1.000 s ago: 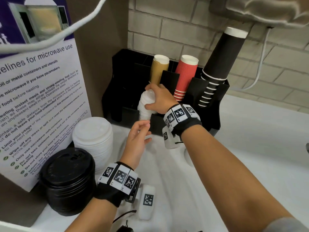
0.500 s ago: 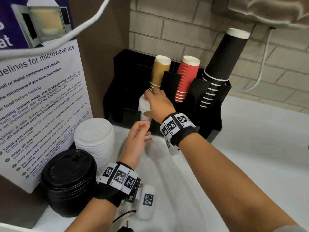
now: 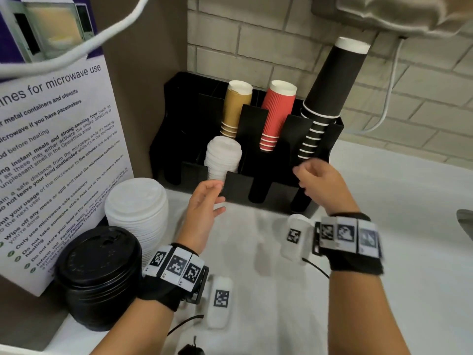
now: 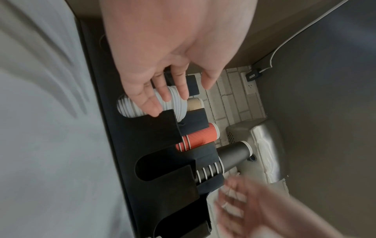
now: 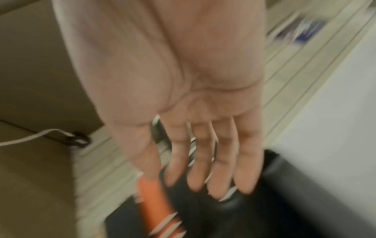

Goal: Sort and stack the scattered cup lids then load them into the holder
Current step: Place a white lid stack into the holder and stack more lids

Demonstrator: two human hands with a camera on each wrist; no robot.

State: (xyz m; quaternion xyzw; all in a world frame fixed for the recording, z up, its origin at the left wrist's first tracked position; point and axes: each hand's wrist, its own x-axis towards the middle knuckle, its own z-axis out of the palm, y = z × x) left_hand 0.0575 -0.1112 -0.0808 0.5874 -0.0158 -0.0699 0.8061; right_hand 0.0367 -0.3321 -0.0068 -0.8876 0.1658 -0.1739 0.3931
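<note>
So far I have one stack of small white lids [image 3: 223,157] seated in the black holder [image 3: 256,183]. Both my left hand [image 3: 204,203] and right hand [image 3: 320,183] hang relaxed, holding nothing. Large white lids [image 3: 137,208] and black lids [image 3: 99,275] wait on the counter.

You have bare tabletop [image 3: 256,252] in front of the holder [image 3: 268,198]. Along the tabletop's left edge, the white lid stack [image 3: 137,208] and black lid stack [image 3: 98,275] block your way.
</note>
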